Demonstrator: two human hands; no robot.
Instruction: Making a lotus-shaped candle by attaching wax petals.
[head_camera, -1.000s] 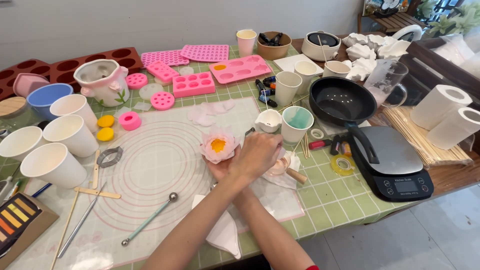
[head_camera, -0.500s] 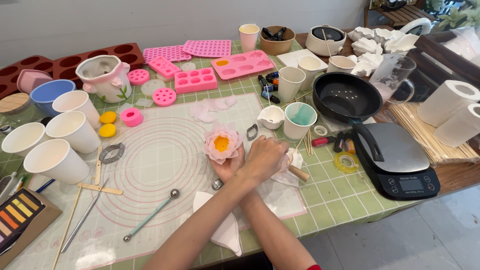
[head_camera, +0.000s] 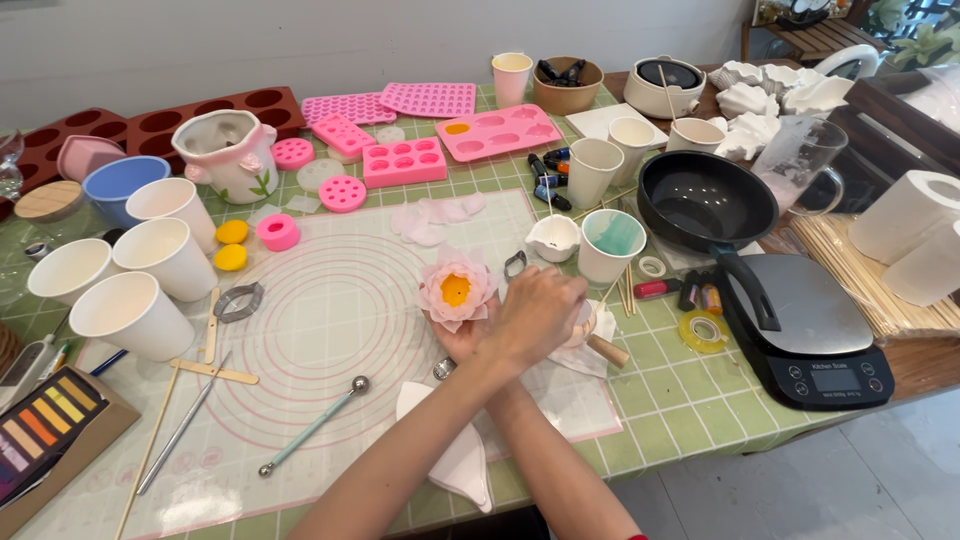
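Left hand (head_camera: 540, 315) is curled closed, its fingers beside the pink flower (head_camera: 456, 289). Right hand (head_camera: 462, 340), palm up, cups that flower from below, above the silicone mat (head_camera: 330, 330) on the bench.

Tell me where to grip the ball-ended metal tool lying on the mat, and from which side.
Grip the ball-ended tool at mid-shaft, coming straight down from above. It lies flat and diagonal on the mat, thin rod between two ball ends, bare mat on both sides; fingers should close across the shaft, probably sliding least there.
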